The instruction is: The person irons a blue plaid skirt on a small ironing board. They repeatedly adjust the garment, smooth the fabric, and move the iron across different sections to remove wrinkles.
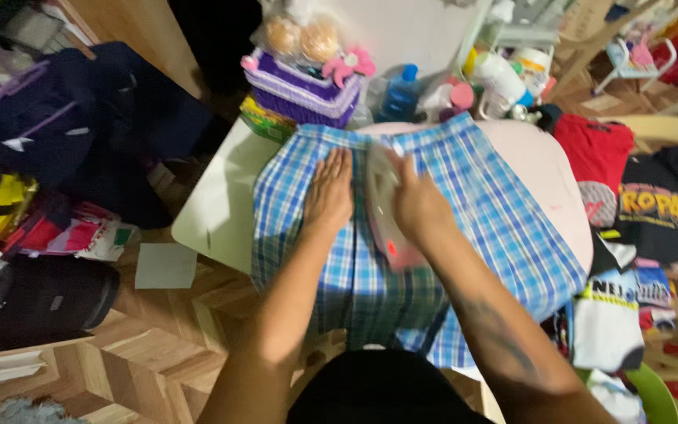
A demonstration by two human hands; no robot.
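While I watch through the head camera, this is how the scene reads:

Garment: a blue plaid skirt or shorts [464,212] lies spread over a pale pink board [566,196], waistband away from me, hem hanging toward my body; its long axis runs from me outward.

Left hand: my left hand [329,192] lies flat, fingers extended and released, pressing the cloth just left of the centre line.

Right hand: my right hand [417,206] is clenched around the handle of a white and pink iron [386,208], which sits on the cloth between both hands.

Iron axis: its body runs along the garment's length, nose away from me, I judge; the image is blurred there.

Key relation: the unpressed plaid lies mostly to the right of the iron, so the right hand is nearer to it; the left hand touches the cloth just beside the iron.

Surroundings: a purple basket [304,94] and bottles [504,78] stand beyond the board; folded shirts [629,196] lie to the right.
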